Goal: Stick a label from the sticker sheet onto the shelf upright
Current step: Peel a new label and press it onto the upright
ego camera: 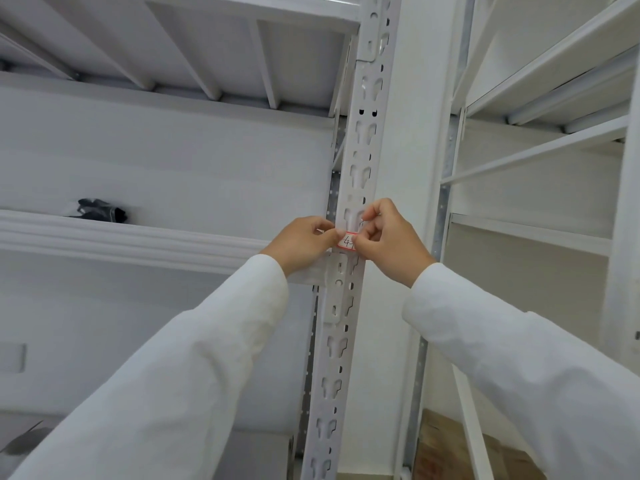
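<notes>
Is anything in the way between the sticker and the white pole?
Nothing visible. The label already lies against the shelf upright, with the left hand and right hand pinching its two ends.

White metal shelving unit (166,233) fills the left side, ribbed underside of its upper deck (207,46) overhead. A dark bundle (98,211) lies on the middle shelf, near its front edge. White wall (412,150) strip between units. Second white rack (540,133) on the right, with cross braces. Brown cardboard (446,452) low at right, by the wall. Even, soft light, no strong shadows. Grey object (26,441) bottom left, unclear.
</notes>
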Tool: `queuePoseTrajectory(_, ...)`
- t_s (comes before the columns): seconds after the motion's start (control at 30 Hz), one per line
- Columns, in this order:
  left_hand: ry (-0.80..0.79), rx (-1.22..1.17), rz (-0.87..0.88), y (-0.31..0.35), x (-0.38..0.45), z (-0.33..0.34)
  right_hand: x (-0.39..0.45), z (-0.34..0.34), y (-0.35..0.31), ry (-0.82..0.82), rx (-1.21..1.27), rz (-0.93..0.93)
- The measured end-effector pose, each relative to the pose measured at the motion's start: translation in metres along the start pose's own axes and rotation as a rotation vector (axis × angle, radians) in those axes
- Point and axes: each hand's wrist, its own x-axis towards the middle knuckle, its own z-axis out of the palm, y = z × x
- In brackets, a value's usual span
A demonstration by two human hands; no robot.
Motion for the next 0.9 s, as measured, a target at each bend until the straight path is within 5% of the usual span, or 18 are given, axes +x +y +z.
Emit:
queuePoseTrajectory(0.6, 0.135, 0.082, -0.058, -0.003, 0.003, 0.010, 0.005, -0.003, 0.007, 0.082, -0.242, -0.002)
queuePoseTrajectory(0.9, 0.108, 0.077, -0.055, 0.003, 0.003, 0.010, 0.008, -0.013, 0.016, -0.040, 0.202, 0.357)
